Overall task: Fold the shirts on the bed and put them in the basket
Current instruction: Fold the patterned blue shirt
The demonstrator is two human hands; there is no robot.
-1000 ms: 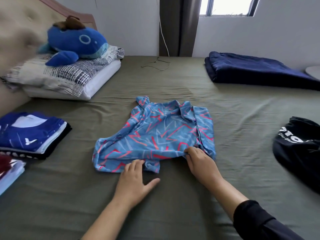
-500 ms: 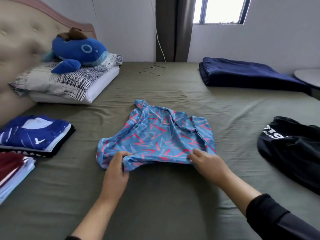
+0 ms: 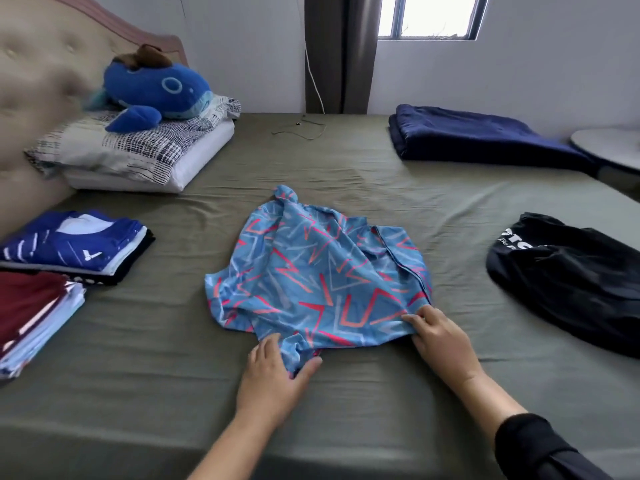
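Between and just beyond the two hands, on the olive bed sheet (image 3: 346, 403), lies the light-blue shirt with red zigzag print (image 3: 318, 278), partly folded and rumpled. The left hand (image 3: 273, 379) grips a bunched bit of the shirt's near hem, thumb on one side of the fabric and fingers curled over the other. The right hand (image 3: 443, 341) pinches the shirt's near right corner, fingertips tucked into the cloth, its black sleeve (image 3: 540, 452) showing at the forearm.

Well to the left of the left hand sit two stacks of folded shirts: a blue-and-white stack (image 3: 72, 244) farther off and a maroon-topped stack (image 3: 31, 313) nearer. Well to the right of the right hand a black garment with white lettering (image 3: 568, 282) lies loosely heaped. Far beyond the hands, a blue plush whale (image 3: 156, 91) rests on a patterned pillow (image 3: 138, 150) to the left, and a folded navy blanket (image 3: 478, 136) lies to the right.
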